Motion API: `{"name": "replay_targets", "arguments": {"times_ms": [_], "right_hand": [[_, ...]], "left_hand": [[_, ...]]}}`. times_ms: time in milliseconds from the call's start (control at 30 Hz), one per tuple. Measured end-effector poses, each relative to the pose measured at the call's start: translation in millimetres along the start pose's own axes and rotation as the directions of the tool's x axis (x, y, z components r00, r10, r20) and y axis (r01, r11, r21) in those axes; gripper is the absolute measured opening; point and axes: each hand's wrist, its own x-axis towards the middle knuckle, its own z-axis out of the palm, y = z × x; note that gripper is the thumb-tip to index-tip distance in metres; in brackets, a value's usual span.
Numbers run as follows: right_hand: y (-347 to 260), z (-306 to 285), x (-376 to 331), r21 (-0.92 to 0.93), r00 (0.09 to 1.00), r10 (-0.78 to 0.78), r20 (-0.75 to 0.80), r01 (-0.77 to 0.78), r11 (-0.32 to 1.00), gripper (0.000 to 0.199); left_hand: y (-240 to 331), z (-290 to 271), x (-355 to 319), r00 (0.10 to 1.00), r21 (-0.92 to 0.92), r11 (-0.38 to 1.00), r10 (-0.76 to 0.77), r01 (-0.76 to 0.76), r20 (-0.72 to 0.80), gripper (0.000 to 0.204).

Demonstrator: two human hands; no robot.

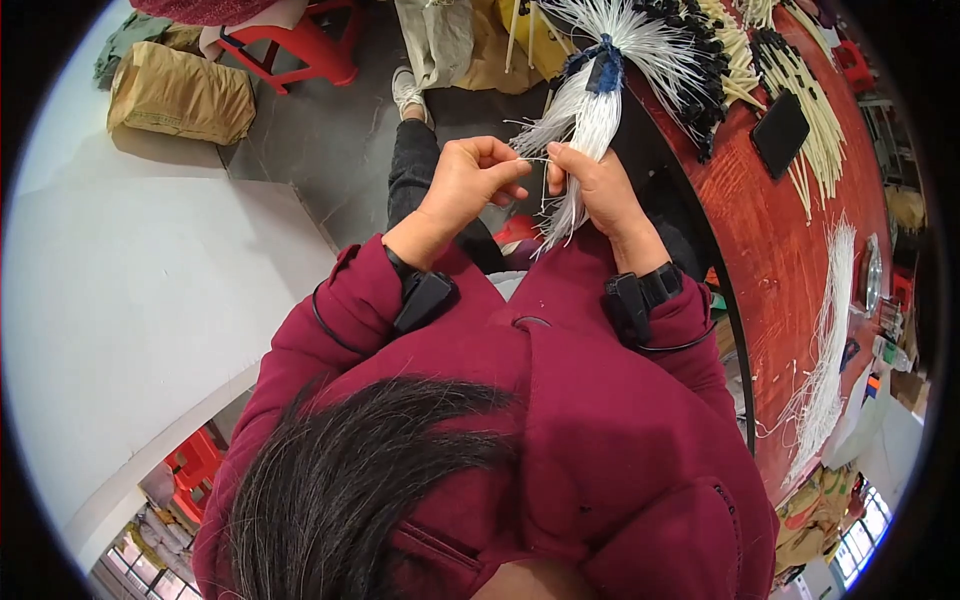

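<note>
A thick bundle of thin white cords (597,120) hangs over the edge of the red table, tied near its top with a dark blue cloth strip (604,66). My right hand (604,192) is closed around the lower part of this bundle, its thumb pressed on top. Loose cord ends dangle below that hand. To its left, my left hand (468,188) pinches the end of a single white cord (537,159), which stretches between the fingertips of both hands. Above the tie, the cords fan out toward black tips (706,75).
On the red table (745,235) lie a black phone (780,135), cream-coloured sticks (812,110) and another spread of white cords (828,350). A white board surface (150,320) stands at left. Beyond are a brown sack (182,92), a red stool (300,50) and another person's shoe (408,92).
</note>
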Motion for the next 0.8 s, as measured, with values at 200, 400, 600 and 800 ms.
{"name": "replay_targets", "arguments": {"times_ms": [200, 400, 600, 800], "right_hand": [[-0.7, -1.0, -1.2, -0.032, 1.0, -0.001, -0.01, 0.0, 0.999, 0.025], [-4.4, -0.1, -2.9, -0.054, 1.0, 0.006, -0.03, -0.008, 0.999, 0.026], [-4.8, -1.5, -1.3, -0.07, 1.0, -0.008, 0.004, 0.009, 0.998, 0.027], [-4.1, -2.7, -1.3, -0.081, 1.0, -0.012, 0.011, 0.013, 0.997, 0.028]], "left_hand": [[8.2, -6.9, -6.4, 0.994, -0.292, 0.952, -0.065, 0.088, 0.088, 0.014], [9.8, -9.8, -5.9, 0.99, -0.429, 0.894, -0.093, 0.129, 0.105, 0.012], [3.2, -13.9, -4.0, 0.992, -0.42, 0.9, -0.124, 0.114, 0.003, 0.012], [-3.1, -16.7, -0.6, 0.986, -0.46, 0.879, -0.165, 0.129, -0.039, 0.013]]}}
